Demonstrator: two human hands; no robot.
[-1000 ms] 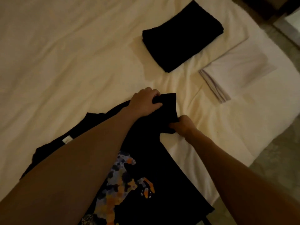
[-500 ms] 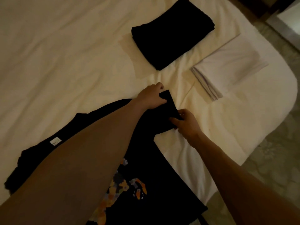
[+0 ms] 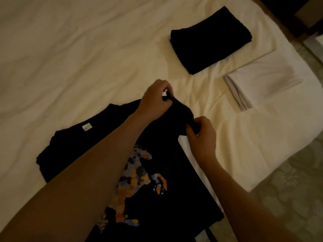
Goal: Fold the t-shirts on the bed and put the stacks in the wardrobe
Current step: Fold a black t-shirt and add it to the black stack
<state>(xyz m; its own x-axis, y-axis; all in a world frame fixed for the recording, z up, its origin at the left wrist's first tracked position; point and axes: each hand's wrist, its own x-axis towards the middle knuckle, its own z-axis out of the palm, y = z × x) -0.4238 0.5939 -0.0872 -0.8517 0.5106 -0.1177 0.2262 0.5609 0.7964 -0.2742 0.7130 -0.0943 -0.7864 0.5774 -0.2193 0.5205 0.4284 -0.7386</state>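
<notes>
A black t-shirt (image 3: 174, 172) with an orange and purple print lies spread on the cream bed (image 3: 70, 58), its neck label showing at the left. My left hand (image 3: 155, 100) pinches the far end of its right sleeve. My right hand (image 3: 201, 135) grips the same sleeve at its near edge, and the sleeve is bunched between the two hands. Beyond them, a folded black stack (image 3: 209, 39) sits on the bed, with a folded white stack (image 3: 262, 81) to its right.
The bed's right edge runs diagonally from the top right towards the bottom middle, with patterned floor (image 3: 288, 198) beyond it. Dark furniture (image 3: 305, 18) stands at the top right corner.
The sleeve, which lay flat under my hands, is now lifted and bunched between them. My left hand has turned from pressing on it to pinching its end.
</notes>
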